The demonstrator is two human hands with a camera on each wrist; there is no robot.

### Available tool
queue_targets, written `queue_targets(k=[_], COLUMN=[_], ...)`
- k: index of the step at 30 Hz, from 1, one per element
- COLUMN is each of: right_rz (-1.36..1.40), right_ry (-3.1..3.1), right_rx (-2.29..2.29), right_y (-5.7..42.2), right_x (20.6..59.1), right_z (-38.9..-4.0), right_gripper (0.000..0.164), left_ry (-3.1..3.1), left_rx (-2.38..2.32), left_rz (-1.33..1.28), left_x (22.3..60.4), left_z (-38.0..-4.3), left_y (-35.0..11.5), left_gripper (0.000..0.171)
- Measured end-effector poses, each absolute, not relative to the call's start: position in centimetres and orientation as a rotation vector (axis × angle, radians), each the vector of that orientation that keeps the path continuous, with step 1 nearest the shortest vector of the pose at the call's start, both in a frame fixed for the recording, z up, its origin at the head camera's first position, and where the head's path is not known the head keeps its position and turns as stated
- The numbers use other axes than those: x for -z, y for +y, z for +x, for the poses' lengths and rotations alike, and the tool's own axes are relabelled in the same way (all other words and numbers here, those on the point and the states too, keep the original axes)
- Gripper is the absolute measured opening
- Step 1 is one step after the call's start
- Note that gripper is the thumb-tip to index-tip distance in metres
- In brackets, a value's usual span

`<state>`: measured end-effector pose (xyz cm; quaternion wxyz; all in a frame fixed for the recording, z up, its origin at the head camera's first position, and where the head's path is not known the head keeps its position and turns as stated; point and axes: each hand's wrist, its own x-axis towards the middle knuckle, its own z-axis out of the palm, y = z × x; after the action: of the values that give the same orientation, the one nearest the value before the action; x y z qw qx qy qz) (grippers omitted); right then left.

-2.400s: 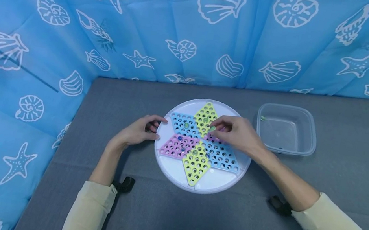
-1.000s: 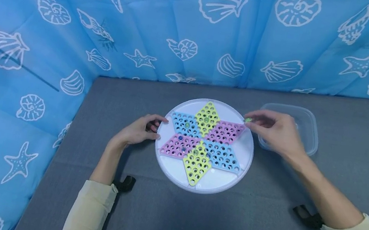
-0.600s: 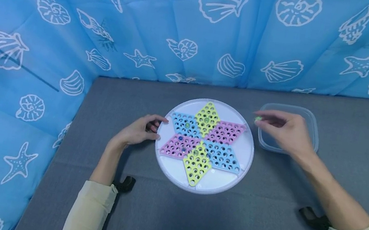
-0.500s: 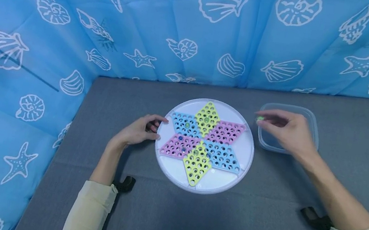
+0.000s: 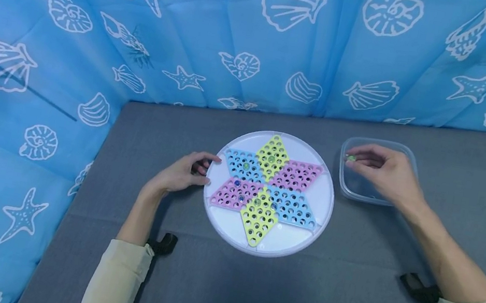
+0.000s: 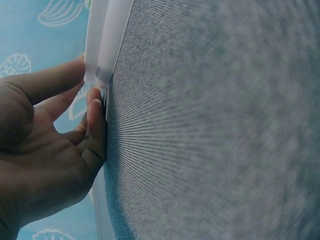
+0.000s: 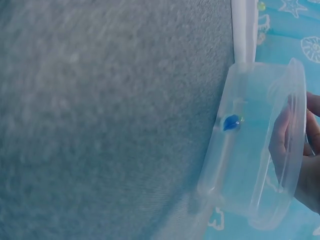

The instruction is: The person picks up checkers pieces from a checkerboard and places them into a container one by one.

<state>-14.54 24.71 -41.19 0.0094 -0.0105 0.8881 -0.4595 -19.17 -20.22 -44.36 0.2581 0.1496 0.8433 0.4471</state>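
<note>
My left hand (image 5: 183, 171) holds the left rim of a round white Chinese checkers board (image 5: 218, 221) between thumb and fingers. The left wrist view shows the thumb and fingertips right at the board's rim (image 6: 102, 55). My right hand (image 5: 388, 173) pinches a green marble (image 5: 351, 158) over the left side of a clear plastic container (image 5: 361, 195). In the right wrist view, the fingers dip inside the container's rim, and a blue marble (image 7: 231, 122) shows through its wall. Several marbles sit in the board's holes, among them a blue marble (image 5: 237, 183) and a green marble (image 5: 246, 166).
The board and the container stand side by side on a grey cloth-covered table (image 5: 277, 298), a narrow gap between them. A blue curtain (image 5: 214, 27) with white shells and starfish hangs along the back and left.
My right hand has moved right, from over the board to the container, with the green marble between its fingers. My left hand has stayed at the board's rim.
</note>
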Motion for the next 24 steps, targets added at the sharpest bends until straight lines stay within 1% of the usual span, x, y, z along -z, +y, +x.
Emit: queue_targets(k=[7, 17, 24], right_rz=[-0.032, 0.092, 0.111], right_ry=[2.798, 2.712, 2.666], right_rx=[1.341, 1.214, 1.11], right_y=[25.3, 26.0, 25.9], right_x=[41.8, 42.0, 42.4], right_z=[-15.0, -16.0, -17.0], right_gripper=[0.031, 0.04, 0.035], left_ry=[2.298, 2.296, 2.304], left_rx=[-1.202, -1.193, -1.183], left_rz=[0.374, 0.38, 0.354], left_x=[44.3, 44.3, 44.6], left_z=[-19.2, -19.5, -19.4], left_y=[-20.2, -20.1, -20.1], left_gripper=[0.049, 0.05, 0.049])
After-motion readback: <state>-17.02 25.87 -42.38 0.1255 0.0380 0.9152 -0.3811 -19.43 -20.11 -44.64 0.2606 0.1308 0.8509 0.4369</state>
